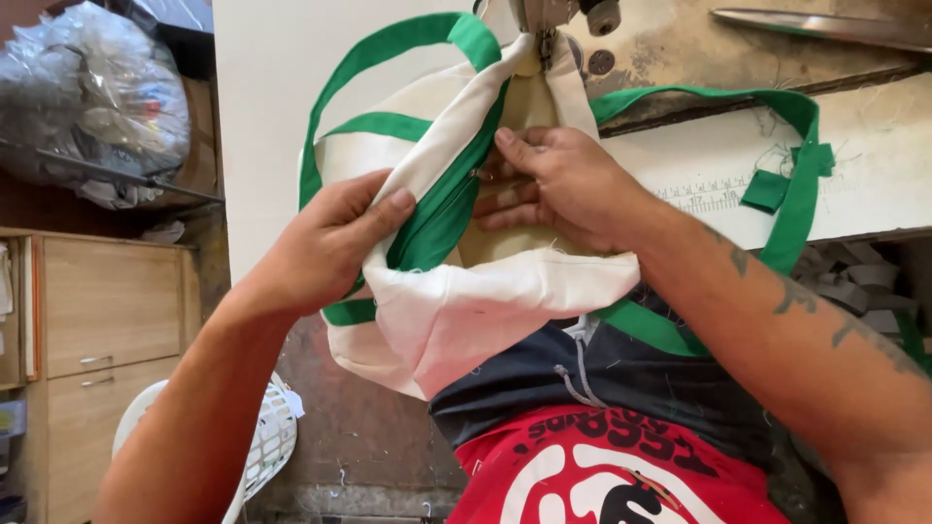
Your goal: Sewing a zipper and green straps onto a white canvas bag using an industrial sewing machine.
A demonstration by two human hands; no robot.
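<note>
the sewing table (272,87), white on the left and worn on the right, carries a printed ruler strip. a cream cloth bag (456,301) with green straps (388,44) lies bunched at its near edge, the top fed under the sewing machine foot (544,24). the left hand (330,238) pinches a fold of cloth and green trim, thumb on top. the right hand (563,184) presses flat on the bag just below the foot, fingers closed on the fabric.
</note>
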